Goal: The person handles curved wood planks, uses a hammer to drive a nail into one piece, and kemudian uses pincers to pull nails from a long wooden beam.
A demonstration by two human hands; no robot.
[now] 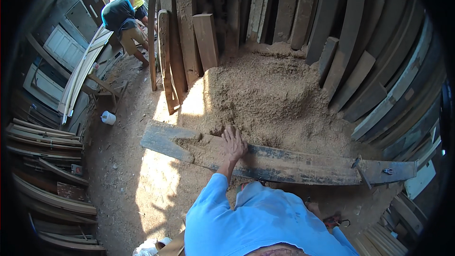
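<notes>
My left hand [233, 145] lies on the long, worn wooden bench [303, 165], palm down with fingers stretched out over its dusty top. Beside it, sawdust covers part of the bench toward its notched left end [163, 140]. A thin bar [362, 173] crosses the bench near its right end, and a small plier-like metal tool [388, 171] rests beyond it. My right sleeve [343, 242] shows at the lower right, next to a red and black object [334, 220] that I cannot make out. The fingers of my right hand cannot be told apart there.
A large sawdust heap [275, 97] rises behind the bench, against upright timber boards [348, 33]. Stacked planks [52, 194] line the left side. A white bucket [108, 117] stands on the floor. Two people [124, 16] bend near long boards [87, 66] at the far left.
</notes>
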